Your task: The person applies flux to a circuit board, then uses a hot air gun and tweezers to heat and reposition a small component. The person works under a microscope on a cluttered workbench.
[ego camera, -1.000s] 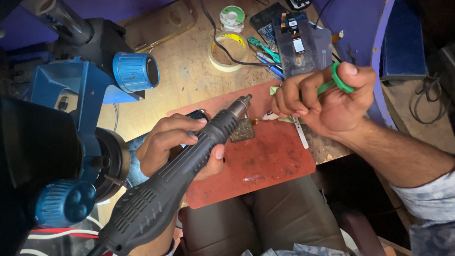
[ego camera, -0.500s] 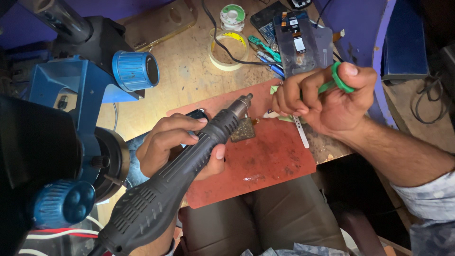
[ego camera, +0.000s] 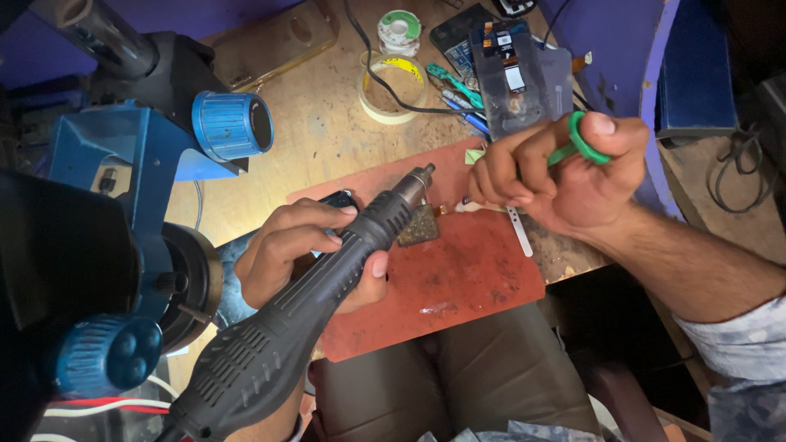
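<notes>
Hot-air gun (ego camera: 327, 286), black and ribbed, lies slantwise in the left hand (ego camera: 299, 258), whose fingers wrap its barrel; the metal nozzle points up and to the right over a red mat (ego camera: 458, 286) on the wooden tabletop (ego camera: 327, 139). Just below the nozzle a small gold-coloured circuit piece (ego camera: 419, 225) rests on the mat. The right hand (ego camera: 557, 176) is closed around a green-handled tool (ego camera: 577, 143), its thumb through the green loop, hovering at the mat's far edge. A blue microscope (ego camera: 123, 205) stands at the left; a tape roll (ego camera: 393, 86) and a disassembled phone (ego camera: 516, 78) lie beyond.
</notes>
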